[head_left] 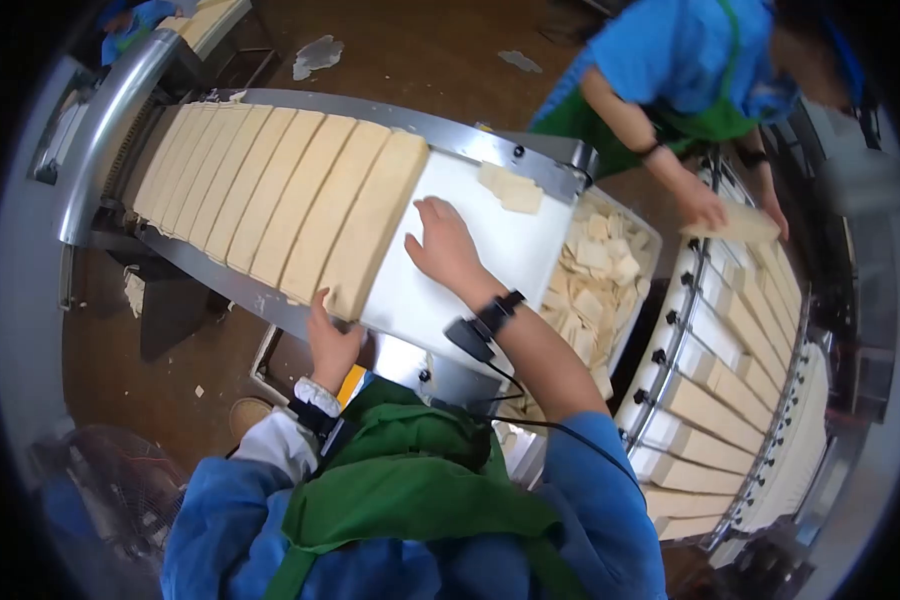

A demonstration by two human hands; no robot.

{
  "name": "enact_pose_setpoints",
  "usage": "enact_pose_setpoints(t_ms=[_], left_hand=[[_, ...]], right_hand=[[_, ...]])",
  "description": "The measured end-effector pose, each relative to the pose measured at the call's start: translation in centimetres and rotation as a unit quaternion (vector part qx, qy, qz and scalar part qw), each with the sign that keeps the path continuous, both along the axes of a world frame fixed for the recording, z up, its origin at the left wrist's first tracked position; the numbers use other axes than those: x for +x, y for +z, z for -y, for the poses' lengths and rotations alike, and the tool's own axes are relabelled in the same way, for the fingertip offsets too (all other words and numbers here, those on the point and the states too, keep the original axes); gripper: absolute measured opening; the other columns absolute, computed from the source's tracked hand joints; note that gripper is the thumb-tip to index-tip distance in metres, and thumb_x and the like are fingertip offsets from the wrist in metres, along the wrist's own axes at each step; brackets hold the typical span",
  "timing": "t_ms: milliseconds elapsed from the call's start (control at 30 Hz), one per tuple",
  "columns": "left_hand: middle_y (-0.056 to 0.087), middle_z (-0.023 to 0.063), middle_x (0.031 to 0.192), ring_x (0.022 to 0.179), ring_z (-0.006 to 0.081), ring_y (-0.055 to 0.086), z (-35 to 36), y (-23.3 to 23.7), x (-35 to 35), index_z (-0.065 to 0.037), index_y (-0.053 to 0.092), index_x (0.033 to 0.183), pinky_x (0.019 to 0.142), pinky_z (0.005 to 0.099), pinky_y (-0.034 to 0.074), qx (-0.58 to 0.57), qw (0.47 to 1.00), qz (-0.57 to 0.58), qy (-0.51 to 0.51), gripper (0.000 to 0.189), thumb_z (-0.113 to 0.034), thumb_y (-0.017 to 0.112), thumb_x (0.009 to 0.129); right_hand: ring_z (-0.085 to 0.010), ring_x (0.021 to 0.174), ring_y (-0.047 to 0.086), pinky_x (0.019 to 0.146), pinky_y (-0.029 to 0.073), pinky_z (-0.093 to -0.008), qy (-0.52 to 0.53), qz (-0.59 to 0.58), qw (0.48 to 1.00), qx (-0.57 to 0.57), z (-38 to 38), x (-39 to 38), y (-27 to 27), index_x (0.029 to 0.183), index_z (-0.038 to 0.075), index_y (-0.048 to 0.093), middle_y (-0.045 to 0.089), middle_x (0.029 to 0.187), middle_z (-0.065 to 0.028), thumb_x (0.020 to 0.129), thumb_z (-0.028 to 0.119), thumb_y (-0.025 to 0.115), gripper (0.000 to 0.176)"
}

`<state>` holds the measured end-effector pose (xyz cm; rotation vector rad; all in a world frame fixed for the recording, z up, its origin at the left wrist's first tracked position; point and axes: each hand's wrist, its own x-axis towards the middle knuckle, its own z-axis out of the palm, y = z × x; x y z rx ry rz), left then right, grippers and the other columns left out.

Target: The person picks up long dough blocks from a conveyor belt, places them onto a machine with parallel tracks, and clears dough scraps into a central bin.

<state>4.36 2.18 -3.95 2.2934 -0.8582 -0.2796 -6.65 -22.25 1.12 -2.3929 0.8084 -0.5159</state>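
Note:
Pale, thick dough strips (pixel 315 195) lie side by side across a conveyor in front of me. The one closest to the bare white belt (pixel 490 235) is the end dough strip (pixel 375 225). My left hand (pixel 335 345) is at its near end, fingers apart and fingertips right at its edge. Over the white belt, just beside the same strip, my right hand (pixel 445 245) hovers with thumb and fingers spread, holding nothing. Several flat dough scraps (pixel 511 187) rest on the belt's far side.
A white bin (pixel 654 243) of dough scraps stands at the conveyor's end. On the right, another conveyor (pixel 692 375) carries more strips, where a co-worker (pixel 660 70) holds a dough piece (pixel 735 222). A metal roller cover (pixel 105 130) spans the far left.

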Motion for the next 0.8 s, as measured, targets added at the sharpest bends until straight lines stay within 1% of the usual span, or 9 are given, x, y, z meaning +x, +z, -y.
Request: enact_pose_setpoints(t_ms=[67, 100, 333, 467, 500, 533, 600, 667, 800], left_hand=[[0.065, 0.0193, 0.089, 0.080, 0.0338, 0.066, 0.1, 1.6, 1.8, -0.009, 0.040, 0.148, 0.071, 0.0436, 0.052, 0.044, 0.980, -0.196, 0.006, 0.086, -0.016, 0.078, 0.072], [0.065, 0.0124, 0.078, 0.068, 0.0295, 0.065, 0.0, 1.3, 2.8, -0.012, 0.037, 0.152, 0.062, 0.0410, 0.051, 0.071, 0.975, -0.210, -0.017, 0.091, -0.022, 0.081, 0.073], [0.064, 0.0064, 0.076, 0.070, 0.0236, 0.066, -0.1, 0.0, 6.5, -0.016, 0.032, 0.158, 0.069, 0.0358, 0.055, 0.082, 0.942, -0.308, -0.105, 0.100, -0.026, 0.085, 0.073], [0.070, 0.0077, 0.086, 0.079, 0.0197, 0.069, 1.0, 1.3, 6.6, -0.015, 0.030, 0.161, 0.074, 0.0347, 0.057, 0.073, 0.891, -0.443, -0.063, 0.102, -0.021, 0.085, 0.075], [0.072, 0.0152, 0.109, 0.098, 0.0246, 0.071, 1.9, 2.9, 6.8, -0.014, 0.028, 0.161, 0.086, 0.0361, 0.057, 0.115, 0.863, -0.489, -0.047, 0.102, -0.018, 0.084, 0.076], [0.072, 0.0152, 0.109, 0.098, 0.0246, 0.071, 2.1, 2.1, 6.8, -0.014, 0.028, 0.161, 0.086, 0.0361, 0.057, 0.107, 0.868, -0.482, -0.050, 0.102, -0.018, 0.084, 0.076], [0.062, 0.0220, 0.138, 0.123, 0.0312, 0.063, 1.7, -0.2, 6.2, -0.012, 0.027, 0.162, 0.102, 0.0366, 0.051, 0.044, 0.874, -0.480, -0.058, 0.103, -0.017, 0.084, 0.076], [0.046, 0.0237, 0.155, 0.138, 0.0347, 0.052, 2.0, -0.1, 6.1, -0.010, 0.028, 0.161, 0.111, 0.0364, 0.044, 0.040, 0.867, -0.493, -0.058, 0.102, -0.017, 0.084, 0.075], [0.052, 0.0234, 0.150, 0.135, 0.0361, 0.055, 3.0, 2.3, 5.6, -0.009, 0.031, 0.159, 0.109, 0.0373, 0.046, 0.083, 0.895, -0.428, -0.095, 0.100, -0.021, 0.085, 0.075]], right_hand=[[-0.0398, 0.134, 0.048, 0.115, 0.038, -0.0460, 0.000, -0.019, 1.000, -0.013, 2.9, 5.6, -2.4, 0.134, -0.009, 0.054, 0.054, 0.141, -0.0254, 0.086, 0.016, 0.068, 0.056], [-0.0389, 0.140, 0.043, 0.119, 0.033, -0.0468, -0.021, -0.044, 0.998, -0.049, 4.3, 8.1, -3.4, 0.138, -0.009, 0.051, 0.049, 0.147, -0.0252, 0.089, 0.019, 0.066, 0.059], [-0.0347, 0.151, 0.031, 0.126, 0.020, -0.0510, -0.094, -0.188, 0.967, -0.142, 5.6, 12.6, -8.1, 0.149, -0.007, 0.044, 0.042, 0.157, -0.0223, 0.097, 0.033, 0.056, 0.066], [-0.0353, 0.144, 0.040, 0.124, 0.022, -0.0534, -0.117, -0.164, 0.969, -0.146, 5.6, 13.0, -7.8, 0.139, -0.006, 0.052, 0.051, 0.146, -0.0228, 0.091, 0.029, 0.060, 0.060], [-0.0353, 0.144, 0.040, 0.124, 0.022, -0.0534, -0.117, -0.159, 0.968, -0.153, 6.0, 13.4, -6.7, 0.139, -0.006, 0.052, 0.051, 0.146, -0.0228, 0.091, 0.029, 0.060, 0.060], [-0.0349, 0.141, 0.042, 0.123, 0.022, -0.0556, -0.143, -0.194, 0.966, -0.095, 6.7, 13.9, -5.3, 0.133, -0.006, 0.054, 0.054, 0.141, -0.0219, 0.086, 0.032, 0.063, 0.061], [-0.0345, 0.138, 0.044, 0.122, 0.022, -0.0579, -0.169, -0.209, 0.962, -0.048, 7.6, 15.5, -3.4, 0.128, -0.005, 0.057, 0.057, 0.135, -0.0209, 0.082, 0.035, 0.067, 0.062], [-0.0327, 0.137, 0.045, 0.120, 0.021, -0.0638, -0.216, -0.263, 0.940, -0.027, 8.1, 16.0, -3.6, 0.126, -0.002, 0.059, 0.058, 0.131, -0.0182, 0.075, 0.043, 0.072, 0.069], [-0.0315, 0.142, 0.042, 0.119, 0.019, -0.0681, -0.217, -0.309, 0.926, 0.007, 8.0, 12.0, -1.3, 0.133, -0.002, 0.057, 0.056, 0.140, -0.0195, 0.076, 0.050, 0.070, 0.078]])
